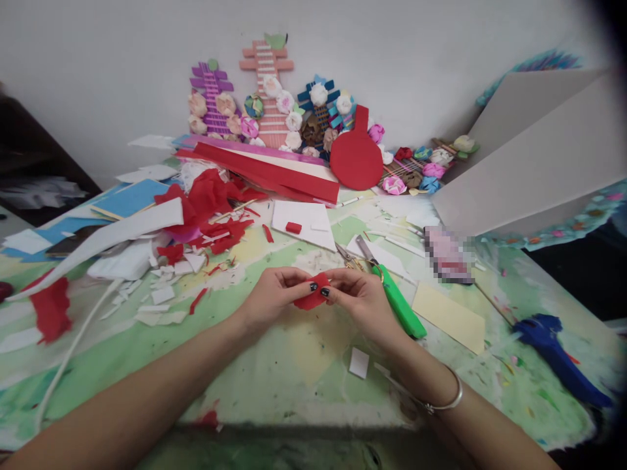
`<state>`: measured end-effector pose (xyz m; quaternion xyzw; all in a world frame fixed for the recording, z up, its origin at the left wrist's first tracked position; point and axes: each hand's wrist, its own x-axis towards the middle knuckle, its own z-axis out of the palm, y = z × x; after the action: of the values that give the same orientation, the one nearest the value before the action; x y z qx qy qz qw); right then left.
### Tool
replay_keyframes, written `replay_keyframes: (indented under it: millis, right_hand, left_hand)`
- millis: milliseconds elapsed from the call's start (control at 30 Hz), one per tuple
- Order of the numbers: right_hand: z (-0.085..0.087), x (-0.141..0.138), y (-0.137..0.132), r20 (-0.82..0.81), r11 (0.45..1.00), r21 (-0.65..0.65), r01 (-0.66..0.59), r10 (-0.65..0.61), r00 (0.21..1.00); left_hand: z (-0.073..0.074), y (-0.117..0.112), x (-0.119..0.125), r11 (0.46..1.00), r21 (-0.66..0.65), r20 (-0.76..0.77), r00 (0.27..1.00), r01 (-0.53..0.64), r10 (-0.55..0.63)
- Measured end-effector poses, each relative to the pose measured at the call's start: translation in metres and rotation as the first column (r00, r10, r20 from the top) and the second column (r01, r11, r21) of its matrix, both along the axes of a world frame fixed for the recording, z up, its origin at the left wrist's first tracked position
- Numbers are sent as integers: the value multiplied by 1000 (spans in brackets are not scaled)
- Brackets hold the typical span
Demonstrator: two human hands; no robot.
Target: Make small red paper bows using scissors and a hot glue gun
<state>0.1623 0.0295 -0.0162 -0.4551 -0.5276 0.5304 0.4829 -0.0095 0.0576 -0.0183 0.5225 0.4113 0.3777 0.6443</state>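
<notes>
Between my two hands is a small piece of red crepe paper (309, 301), held above the table. My left hand (277, 294) pinches its left side between thumb and fingers. On its right side, my right hand (355, 294) pinches it the same way. Just beyond the right hand lie scissors (350, 258) and a green utility knife (400, 300). A white foam sheet (313, 228) with a small red block (294, 228) on it lies beyond the hands. Nearer to me, by my right wrist, is a small white square (359, 363).
A blue glue gun (563, 359) lies at the right, near a yellow card (448, 318). Red and white scraps (210, 241) and a white cable (76, 352) cover the left. A red round paddle shape (356, 160) leans at the back among flower-decorated crafts. A large grey board (533, 153) stands at right.
</notes>
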Motion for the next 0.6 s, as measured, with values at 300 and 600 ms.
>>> replay_keyframes:
  millis: [300,600]
  right_hand:
    - [-1,4,-2,91,992,105,-77,67,994]
    - [-4,4,-1,185,986,149,-77,48,982]
  left_hand:
    - [0,1,-3,991,123,-94,995,52,-41]
    - [2,-1,-2,996,69,-113,993,53,-45]
